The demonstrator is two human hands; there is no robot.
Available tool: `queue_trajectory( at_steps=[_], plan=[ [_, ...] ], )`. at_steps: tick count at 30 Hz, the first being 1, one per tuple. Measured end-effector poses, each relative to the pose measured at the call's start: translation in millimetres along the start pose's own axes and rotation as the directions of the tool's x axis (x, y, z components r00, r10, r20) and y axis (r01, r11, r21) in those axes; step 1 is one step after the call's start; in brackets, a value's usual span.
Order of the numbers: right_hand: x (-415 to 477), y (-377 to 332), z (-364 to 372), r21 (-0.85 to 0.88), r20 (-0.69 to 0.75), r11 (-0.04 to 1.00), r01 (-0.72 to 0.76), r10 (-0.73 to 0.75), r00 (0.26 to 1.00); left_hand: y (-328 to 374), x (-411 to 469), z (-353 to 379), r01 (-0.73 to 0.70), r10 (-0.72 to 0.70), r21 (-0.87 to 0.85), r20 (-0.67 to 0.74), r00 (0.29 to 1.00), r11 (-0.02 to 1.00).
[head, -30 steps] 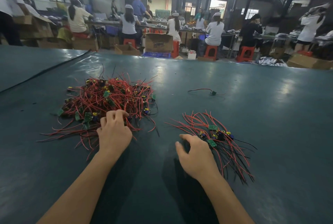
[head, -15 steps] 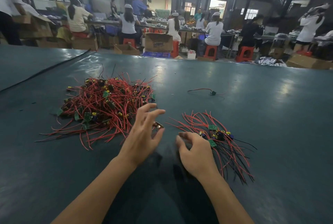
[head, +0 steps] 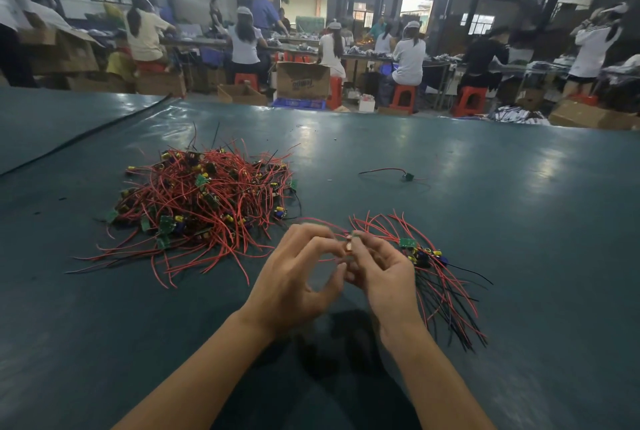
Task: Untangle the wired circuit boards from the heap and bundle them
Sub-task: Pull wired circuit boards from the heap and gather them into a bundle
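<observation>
A tangled heap (head: 204,208) of small green circuit boards with red and black wires lies on the dark green table at the left. A smaller sorted bundle (head: 436,267) of boards lies at the right, its wires fanned toward me. Between the two, my left hand (head: 294,277) and my right hand (head: 384,273) are raised together above the table. Both pinch one small wired circuit board (head: 351,242) at their fingertips, and its red wire arcs off to the left toward the heap. The fingers are blurred.
A single stray wired board (head: 405,176) lies farther back on the table (head: 519,221). A black seam or cable (head: 86,133) runs across the far left. Beyond the table's far edge, several people sit on red stools among cardboard boxes.
My left hand left the heap carrying one board and moved right. My right hand lifted off the bundle to meet it, and both now hold that board.
</observation>
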State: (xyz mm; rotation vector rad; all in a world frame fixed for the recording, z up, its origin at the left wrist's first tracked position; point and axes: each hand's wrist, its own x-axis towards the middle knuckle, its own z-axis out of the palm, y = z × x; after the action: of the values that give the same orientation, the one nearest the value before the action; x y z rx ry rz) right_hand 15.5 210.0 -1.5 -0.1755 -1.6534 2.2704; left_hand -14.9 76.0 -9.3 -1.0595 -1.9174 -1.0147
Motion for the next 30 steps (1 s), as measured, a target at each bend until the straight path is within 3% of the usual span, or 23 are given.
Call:
queue_trajectory(
  at_steps=[3,7,11,13,17,23,30],
  plan=[
    [4.4,-1.2,-3.9,0.106,-0.101,0.994,-0.007,0.018,0.995,6.3,-2.7,-0.2,0.061,-0.057,-0.025,0.138,0.989,0.998],
    [5.9,-0.8,-3.0,0.144,-0.15,0.989,0.017,0.005,0.989,7.0,-6.6,8.2,0.194,-0.206,0.069,0.328,0.922,0.978],
    [2.1,3.5,0.0,-0.018,-0.108,0.993,0.115,-0.116,0.987,4.0,-4.1,10.4,0.51,-0.476,-0.141,0.219,0.852,0.848],
    [-0.1,4.8,0.6,-0.136,-0.059,0.975,0.174,-0.183,0.981,1.7,-1.6,10.8,0.594,-0.574,-0.281,0.159,0.803,0.754],
    [-2.9,5.8,2.7,-0.213,0.046,0.954,0.211,-0.205,0.978,1.0,1.1,9.8,0.599,-0.618,-0.379,0.084,0.782,0.706],
    [-3.2,7.7,1.5,-0.381,0.128,0.9,0.214,-0.178,0.976,-0.4,1.0,8.1,0.564,-0.596,-0.357,0.026,0.803,0.744],
    [-0.9,3.9,-1.1,-0.412,-0.003,0.892,0.184,-0.203,0.979,-0.3,0.5,9.9,0.541,-0.577,-0.368,0.017,0.817,0.756]
  ],
)
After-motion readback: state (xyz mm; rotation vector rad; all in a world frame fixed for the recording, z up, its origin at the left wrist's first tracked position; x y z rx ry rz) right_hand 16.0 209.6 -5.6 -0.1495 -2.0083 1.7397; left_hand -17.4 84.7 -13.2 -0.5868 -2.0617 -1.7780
